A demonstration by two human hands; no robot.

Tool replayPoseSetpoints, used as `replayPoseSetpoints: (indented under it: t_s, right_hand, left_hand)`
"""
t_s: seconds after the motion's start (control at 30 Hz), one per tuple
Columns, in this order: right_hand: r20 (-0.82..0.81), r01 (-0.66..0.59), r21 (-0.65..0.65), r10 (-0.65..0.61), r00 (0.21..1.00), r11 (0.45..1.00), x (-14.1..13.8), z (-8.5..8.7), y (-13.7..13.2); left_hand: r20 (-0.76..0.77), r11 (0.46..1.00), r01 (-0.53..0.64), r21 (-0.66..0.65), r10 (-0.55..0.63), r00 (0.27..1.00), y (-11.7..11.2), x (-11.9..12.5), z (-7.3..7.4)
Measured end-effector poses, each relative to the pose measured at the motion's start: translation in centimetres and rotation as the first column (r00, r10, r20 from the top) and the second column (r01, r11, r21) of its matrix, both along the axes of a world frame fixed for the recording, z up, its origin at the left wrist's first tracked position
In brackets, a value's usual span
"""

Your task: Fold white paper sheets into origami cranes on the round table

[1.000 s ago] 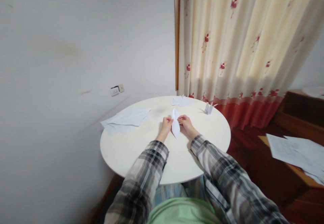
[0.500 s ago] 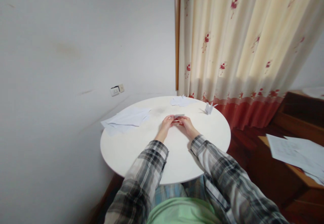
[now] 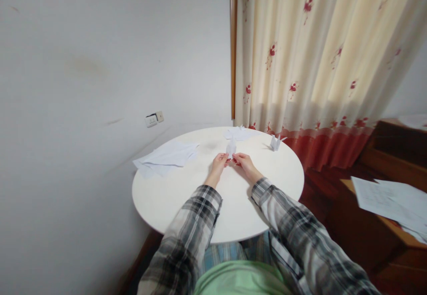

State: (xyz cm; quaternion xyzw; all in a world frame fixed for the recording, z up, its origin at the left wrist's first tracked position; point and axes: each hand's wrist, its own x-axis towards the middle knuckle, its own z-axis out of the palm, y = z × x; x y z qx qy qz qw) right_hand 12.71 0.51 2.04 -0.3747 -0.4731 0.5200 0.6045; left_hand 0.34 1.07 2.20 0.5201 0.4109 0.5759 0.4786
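A small folded piece of white paper (image 3: pixel 231 147) stands upright between my two hands, its narrow end pointing away from me. My left hand (image 3: pixel 219 161) pinches its lower left edge, thumb on the near side. On the other side my right hand (image 3: pixel 243 162) grips the lower right edge in the same way. Both hands are just above the middle of the round white table (image 3: pixel 173 197). The paper's lowest part is hidden behind the fingertips.
Loose white sheets (image 3: pixel 167 155) lie on the table's left side. More paper (image 3: pixel 238 133) lies at the back edge. A folded paper crane (image 3: pixel 275 143) stands at the right. Printed sheets (image 3: pixel 383 197) rest on a brown wooden cabinet (image 3: pixel 363 230) to the right.
The folded paper has turned from lying flat across my fingers to standing upright with its tip away from me. My hands have hardly moved; the fingers now hold its lower edges.
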Motion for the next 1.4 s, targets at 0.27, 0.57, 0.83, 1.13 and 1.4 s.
replayPoseSetpoints:
  t_s: [0.27,0.57,0.83,1.13,1.4]
  right_hand:
    - [0.018,0.070,-0.007,-0.070,0.997,0.997,-0.2,-0.4,0.5]
    - [-0.070,0.092,-0.061,-0.096,0.993,0.994,0.1,-0.3,0.6]
    - [-0.093,0.065,-0.073,-0.072,0.993,0.995,0.0,-0.1,0.4]
    - [-0.139,-0.030,-0.091,0.017,0.990,0.995,-0.1,0.7,-0.2]
    - [-0.100,0.024,-0.073,-0.031,0.995,0.997,0.0,0.6,-0.2]
  left_hand:
    - [-0.023,0.999,-0.051,-0.002,0.051,0.998,0.6,0.0,-0.7]
    - [-0.011,0.991,0.066,0.119,-0.065,0.998,0.9,0.2,-0.8]
    - [-0.019,0.992,0.045,0.115,-0.043,0.999,0.9,0.3,-1.0]
    - [0.012,0.986,0.083,0.143,-0.086,0.996,0.7,0.7,-0.5]
    - [-0.007,0.995,0.049,0.085,-0.049,0.999,0.2,0.6,-0.2]
